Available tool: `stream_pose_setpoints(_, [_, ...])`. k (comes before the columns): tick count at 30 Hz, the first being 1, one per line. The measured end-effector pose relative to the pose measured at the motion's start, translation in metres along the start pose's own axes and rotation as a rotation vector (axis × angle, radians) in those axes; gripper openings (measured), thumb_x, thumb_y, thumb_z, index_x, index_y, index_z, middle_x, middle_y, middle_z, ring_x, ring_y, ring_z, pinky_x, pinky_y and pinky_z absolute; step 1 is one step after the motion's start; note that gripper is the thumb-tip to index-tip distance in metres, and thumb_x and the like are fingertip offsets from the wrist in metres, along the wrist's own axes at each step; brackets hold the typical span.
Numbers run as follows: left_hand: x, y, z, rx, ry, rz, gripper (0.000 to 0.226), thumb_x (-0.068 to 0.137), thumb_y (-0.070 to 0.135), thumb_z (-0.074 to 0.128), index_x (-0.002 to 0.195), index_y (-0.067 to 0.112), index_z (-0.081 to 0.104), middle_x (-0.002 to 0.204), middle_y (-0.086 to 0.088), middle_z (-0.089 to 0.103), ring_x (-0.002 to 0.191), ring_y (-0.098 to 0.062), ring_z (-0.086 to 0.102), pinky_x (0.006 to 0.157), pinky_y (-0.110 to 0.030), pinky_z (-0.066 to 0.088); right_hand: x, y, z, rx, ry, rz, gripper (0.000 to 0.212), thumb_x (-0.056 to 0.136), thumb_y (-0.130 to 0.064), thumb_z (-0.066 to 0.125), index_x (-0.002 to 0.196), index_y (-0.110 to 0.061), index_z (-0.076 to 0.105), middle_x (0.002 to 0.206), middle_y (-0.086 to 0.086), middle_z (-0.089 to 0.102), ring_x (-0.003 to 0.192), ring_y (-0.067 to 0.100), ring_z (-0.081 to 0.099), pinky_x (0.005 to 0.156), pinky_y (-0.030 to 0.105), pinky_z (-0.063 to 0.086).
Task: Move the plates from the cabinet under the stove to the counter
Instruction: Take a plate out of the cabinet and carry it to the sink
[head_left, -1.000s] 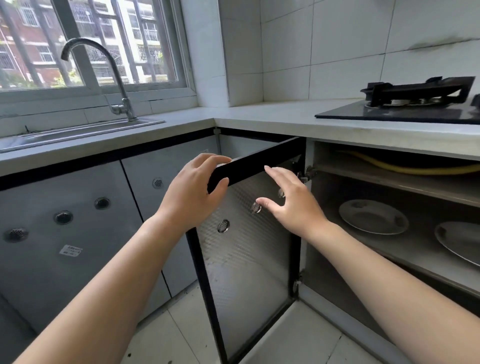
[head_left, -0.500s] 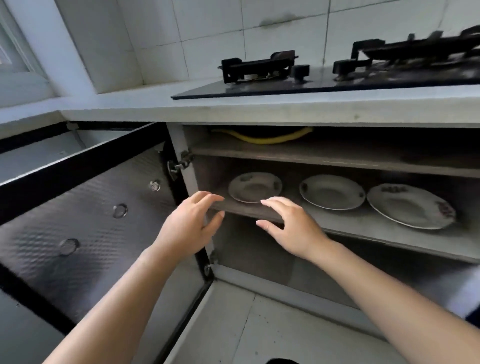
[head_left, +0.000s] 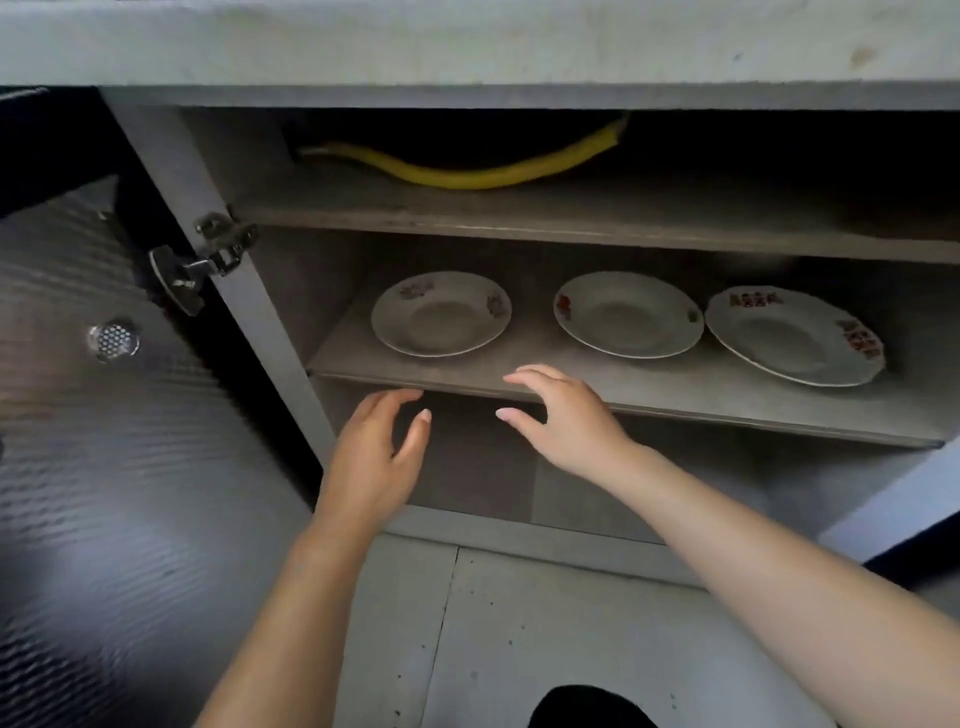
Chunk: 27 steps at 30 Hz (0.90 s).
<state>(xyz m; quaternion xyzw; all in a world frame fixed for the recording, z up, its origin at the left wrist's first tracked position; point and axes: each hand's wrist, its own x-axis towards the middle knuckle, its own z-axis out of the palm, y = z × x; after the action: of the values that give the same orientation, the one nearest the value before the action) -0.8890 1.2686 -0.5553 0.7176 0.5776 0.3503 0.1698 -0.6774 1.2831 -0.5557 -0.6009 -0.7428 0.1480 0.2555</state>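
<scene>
While the big gray cabinet (head_left: 171, 171) stands open under the pale counter (head_left: 467, 41), its dark door (head_left: 130, 493) is swung out to the left. Inside are two shelves. A yellow hose (head_left: 467, 176) lies on the top shelf (head_left: 519, 213), far at the back. On the middle shelf (head_left: 519, 364) three white plates sit flat in a row, each with little colored pictures on its rim. The right plate (head_left: 792, 335) looks the biggest. It sits just beside the middle plate (head_left: 627, 314), and I cannot tell if their rims touch. The left plate (head_left: 441, 314) sits apart from them. Both hands are spread loose and hold nothing. The right hand (head_left: 566, 421) has its fingers over the front edge of the middle shelf, near the left plate. The left hand (head_left: 374, 457) is just below that edge. A metal hinge (head_left: 202, 260) joins the door to the cabinet, and a small round vent (head_left: 113, 339) shines on the door.
</scene>
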Motion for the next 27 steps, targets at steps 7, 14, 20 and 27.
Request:
stream_pose_setpoints(7, [0.031,-0.037,0.036,-0.042,-0.080,0.023,0.033,0.093,0.024,0.051,0.123,0.012,0.056,0.126,-0.006,0.054,0.115,-0.019,0.051,0.096,-0.030,0.041,0.034,0.012,0.027,-0.034,0.089,0.006,0.038,0.086,-0.037,0.060,0.121,-0.023,0.057,0.128,-0.007,0.054,0.114,0.014,0.051,0.094,0.024,0.037])
stream_pose_setpoints(14, [0.044,-0.058,0.048,0.068,-0.115,0.076,0.036,0.092,0.025,0.051,0.124,0.008,0.054,0.127,-0.011,0.053,0.115,-0.028,0.050,0.096,-0.040,0.042,0.063,0.029,0.049,-0.061,0.226,-0.001,0.035,0.085,-0.024,0.064,0.118,-0.013,0.060,0.127,0.005,0.055,0.115,0.023,0.051,0.093,0.024,0.034])
stream_pose_setpoints(20, [0.049,-0.063,0.051,0.065,-0.081,0.089,0.037,0.092,0.029,0.049,0.125,0.011,0.053,0.127,-0.007,0.053,0.114,-0.024,0.051,0.094,-0.039,0.044,0.108,0.019,0.062,-0.118,0.155,-0.123,0.038,0.083,-0.024,0.066,0.116,-0.004,0.062,0.123,0.012,0.058,0.115,0.028,0.053,0.098,0.030,0.036])
stream_pose_setpoints(27, [0.056,-0.063,0.050,0.017,-0.026,0.051,0.036,0.092,0.029,0.050,0.125,0.015,0.053,0.128,-0.003,0.052,0.115,-0.021,0.050,0.094,-0.034,0.042,0.120,0.021,0.076,-0.121,0.178,-0.179,0.019,0.083,-0.020,0.066,0.097,-0.008,0.070,0.101,0.009,0.068,0.099,0.031,0.059,0.083,0.041,0.048])
